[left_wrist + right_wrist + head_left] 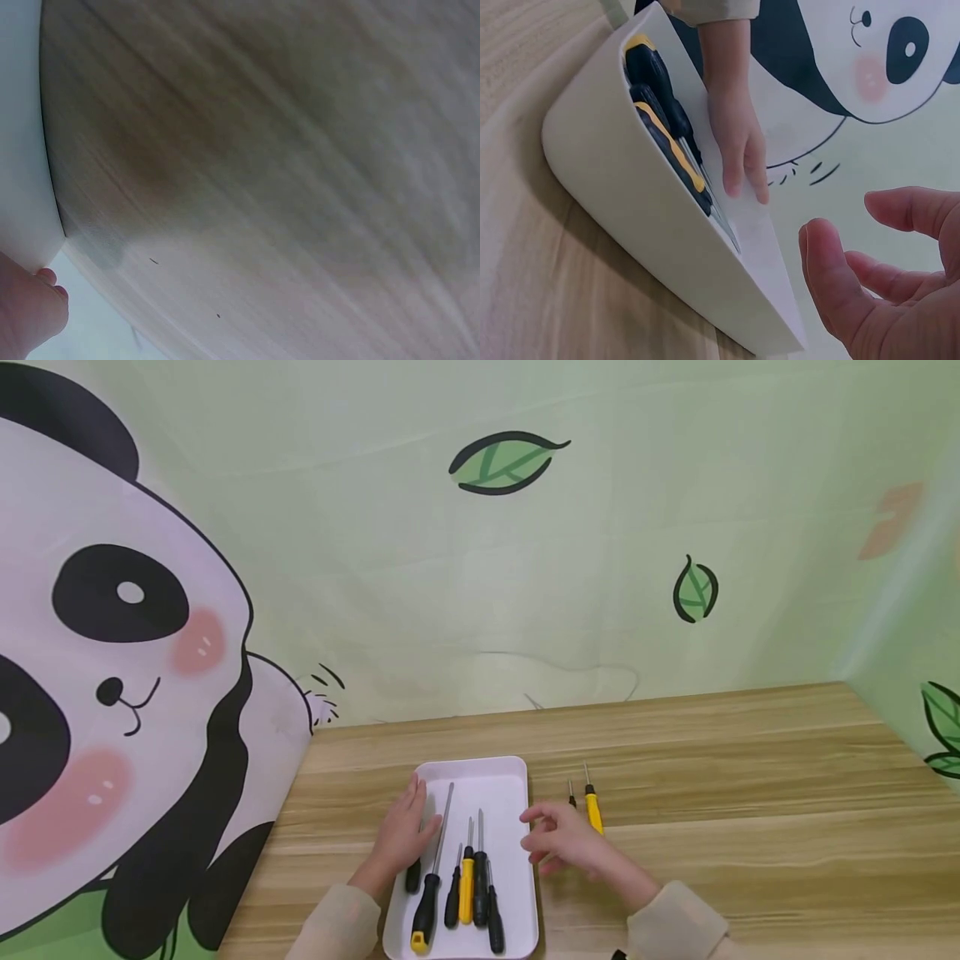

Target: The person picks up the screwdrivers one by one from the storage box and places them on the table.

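Note:
A white tray [517, 893] holds several screwdrivers lying lengthwise. Among them are a long one with a black handle and yellow end [425, 906], a yellow-handled one [467, 891] and slimmer black ones. My left hand [399, 839] rests on the tray's left rim with its fingers stretched forward; the left wrist view catches only part of that hand [30, 315] beside the tray wall [19, 150]. Just over the right rim is my right hand [562, 839], holding nothing, its fingers loosely bent and spread apart from the thumb [911, 208].
On the wooden table [750, 827], beyond the right hand, lie a yellow-handled screwdriver [594, 810] and a smaller dark one [572, 795], both partly hidden by that hand. A printed curtain [375, 568] with a panda and leaves hangs behind the table. A small black object [618, 955] shows at the bottom edge.

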`<state>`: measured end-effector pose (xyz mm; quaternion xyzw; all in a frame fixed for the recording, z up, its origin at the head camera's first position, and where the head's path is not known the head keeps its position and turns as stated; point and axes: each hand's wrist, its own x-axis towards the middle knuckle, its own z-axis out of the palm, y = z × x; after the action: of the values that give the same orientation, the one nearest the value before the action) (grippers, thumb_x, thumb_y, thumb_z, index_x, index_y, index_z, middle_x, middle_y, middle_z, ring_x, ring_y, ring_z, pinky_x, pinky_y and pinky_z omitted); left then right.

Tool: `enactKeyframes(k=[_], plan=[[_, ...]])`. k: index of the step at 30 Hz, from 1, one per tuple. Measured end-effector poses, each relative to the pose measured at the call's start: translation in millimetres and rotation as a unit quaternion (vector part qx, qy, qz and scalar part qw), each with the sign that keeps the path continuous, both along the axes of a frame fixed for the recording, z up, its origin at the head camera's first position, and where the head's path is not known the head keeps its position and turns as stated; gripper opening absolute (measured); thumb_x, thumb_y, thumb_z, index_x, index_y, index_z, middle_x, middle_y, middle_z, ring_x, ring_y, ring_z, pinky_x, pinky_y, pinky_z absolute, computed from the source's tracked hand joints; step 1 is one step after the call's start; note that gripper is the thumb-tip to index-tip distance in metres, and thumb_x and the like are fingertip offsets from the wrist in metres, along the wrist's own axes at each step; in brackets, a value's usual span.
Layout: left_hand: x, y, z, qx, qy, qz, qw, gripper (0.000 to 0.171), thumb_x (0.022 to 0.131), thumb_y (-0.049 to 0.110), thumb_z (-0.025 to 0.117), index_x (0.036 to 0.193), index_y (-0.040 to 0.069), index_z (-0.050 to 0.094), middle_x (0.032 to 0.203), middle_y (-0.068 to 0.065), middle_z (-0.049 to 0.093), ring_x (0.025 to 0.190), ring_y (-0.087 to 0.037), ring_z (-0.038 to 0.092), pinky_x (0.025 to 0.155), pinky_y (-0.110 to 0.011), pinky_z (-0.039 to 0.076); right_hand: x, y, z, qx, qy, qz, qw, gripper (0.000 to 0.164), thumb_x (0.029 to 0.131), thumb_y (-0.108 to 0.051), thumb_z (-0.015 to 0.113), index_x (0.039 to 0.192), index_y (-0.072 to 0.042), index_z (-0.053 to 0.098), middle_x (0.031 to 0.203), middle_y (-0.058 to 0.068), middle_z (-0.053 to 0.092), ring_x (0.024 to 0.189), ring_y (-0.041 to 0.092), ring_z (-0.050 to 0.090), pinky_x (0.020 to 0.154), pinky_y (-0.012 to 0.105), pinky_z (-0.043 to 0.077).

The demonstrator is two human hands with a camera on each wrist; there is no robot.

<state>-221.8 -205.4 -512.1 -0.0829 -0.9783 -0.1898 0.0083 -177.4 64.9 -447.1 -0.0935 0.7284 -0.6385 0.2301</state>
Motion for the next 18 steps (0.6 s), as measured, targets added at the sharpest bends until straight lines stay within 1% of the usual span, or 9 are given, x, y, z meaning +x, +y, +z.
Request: enactKeyframes(k=[6, 10, 18], plan=[[-0.1, 0.5, 0.3, 0.001, 0.002, 0.002, 1.0, 0.068, 0.088, 0.036, 0.049, 0.139, 0.001, 0.021, 0.149, -0.012, 0.011, 0.134, -0.03, 0.02, 0.107, -0.047, 0.021, 3.9, -10.4, -3.9, 0.01, -0.001, 0.014, 1.0, 0.043, 0.079, -0.007, 0.06, 0.116, 0.007, 0.045, 0.077, 0.006, 0.058, 0.06, 0.013, 0.056, 0.052, 0.031, 0.053], [-0.2, 0.5, -0.1, 0.0, 0.005, 0.001, 1.0, 0.068, 0.088, 0.036, 0.049, 0.139, 0.001, 0.022, 0.148, -0.012, 0.011, 0.134, -0.03, 0.02, 0.107, -0.047, 0.022, 5.1, -17.4, -8.2, 0.018, 0.002, 0.024, 1.0, 0.043, 0.078, -0.006, 0.061, 0.115, 0.007, 0.045, 0.074, 0.006, 0.058, 0.058, 0.013, 0.055, 0.05, 0.03, 0.052], [-0.5, 0.0, -0.9, -0.002, 0.01, -0.003, 0.9999, 0.067, 0.088, 0.036, 0.049, 0.139, 0.0, 0.022, 0.148, -0.013, 0.011, 0.134, -0.03, 0.02, 0.107, -0.047, 0.022, 9.7, -32.1, -15.1, 0.064, 0.022, 0.039, 0.997, 0.044, 0.075, -0.005, 0.065, 0.115, 0.005, 0.047, 0.069, 0.005, 0.055, 0.054, 0.014, 0.053, 0.047, 0.029, 0.051]])
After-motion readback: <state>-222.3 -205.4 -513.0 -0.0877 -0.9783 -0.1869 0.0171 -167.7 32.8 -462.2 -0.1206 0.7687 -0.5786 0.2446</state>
